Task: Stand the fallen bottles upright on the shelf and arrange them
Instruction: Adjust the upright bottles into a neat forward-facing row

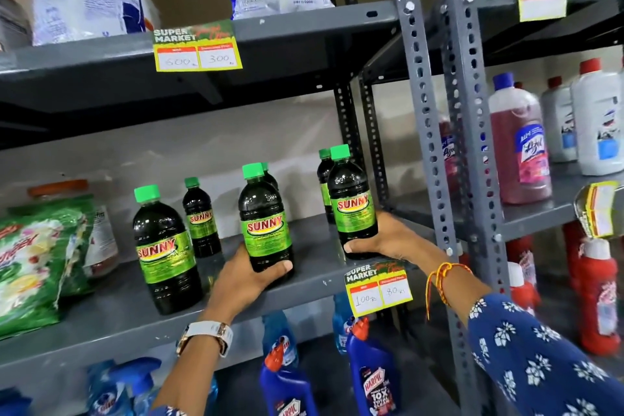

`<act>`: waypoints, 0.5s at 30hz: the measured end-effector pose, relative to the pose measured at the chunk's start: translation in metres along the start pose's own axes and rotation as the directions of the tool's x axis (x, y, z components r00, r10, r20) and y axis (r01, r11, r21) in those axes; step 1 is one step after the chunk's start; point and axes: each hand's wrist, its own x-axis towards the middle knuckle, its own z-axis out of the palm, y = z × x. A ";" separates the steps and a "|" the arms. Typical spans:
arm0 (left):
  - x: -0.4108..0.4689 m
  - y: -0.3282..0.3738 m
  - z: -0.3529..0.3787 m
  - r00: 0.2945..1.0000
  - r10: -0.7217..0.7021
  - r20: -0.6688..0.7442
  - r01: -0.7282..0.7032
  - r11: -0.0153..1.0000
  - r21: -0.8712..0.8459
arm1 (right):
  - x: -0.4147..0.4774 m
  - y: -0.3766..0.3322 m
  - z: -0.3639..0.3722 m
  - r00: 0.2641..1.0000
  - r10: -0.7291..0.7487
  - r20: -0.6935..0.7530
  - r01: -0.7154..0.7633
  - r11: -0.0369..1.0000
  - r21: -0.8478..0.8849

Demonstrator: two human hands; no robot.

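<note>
Your left hand [251, 275] wraps the lower body of the middle Sunny bottle [265, 219], thumb across the front, fingers hidden behind; the bottle stands upright at the near edge of the grey shelf [111, 317]. A white watch [206, 336] sits on that wrist. Your right hand [388, 241] closes round the base of the right Sunny bottle [353, 203], also upright, thumb lying along its bottom; orange threads [439, 280] circle that wrist above a blue flowered sleeve [547, 358].

Just below that hand a price tag [378, 287] reads "SUPER MARKET", with "100" and "80" handwritten.

To the left a third Sunny bottle [165, 250] stands free near the edge. Each has a green cap and a green label with "SUNNY" in red. Farther back three more stand upright: one small [201, 218], one behind the middle bottle [270, 176], one behind the right [325, 179].

A green detergent pouch [37, 263] lies at the left. Below, blue Harpic bottles [373, 378] show "10X". The upper shelf's tag [197, 47] reads "600" and "300". On the far right shelving stands a pink Lizol bottle [520, 142].
</note>
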 end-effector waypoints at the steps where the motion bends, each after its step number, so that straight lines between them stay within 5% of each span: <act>1: 0.000 0.000 0.000 1.000 -0.007 0.002 0.007 1.000 0.004 | 0.000 0.000 0.000 1.000 -0.001 -0.001 0.001 1.000 0.000; 15: -0.003 0.004 0.000 0.999 -0.051 -0.011 0.051 0.998 0.042 | 0.004 0.004 -0.001 1.000 0.001 -0.009 -0.002 0.999 -0.041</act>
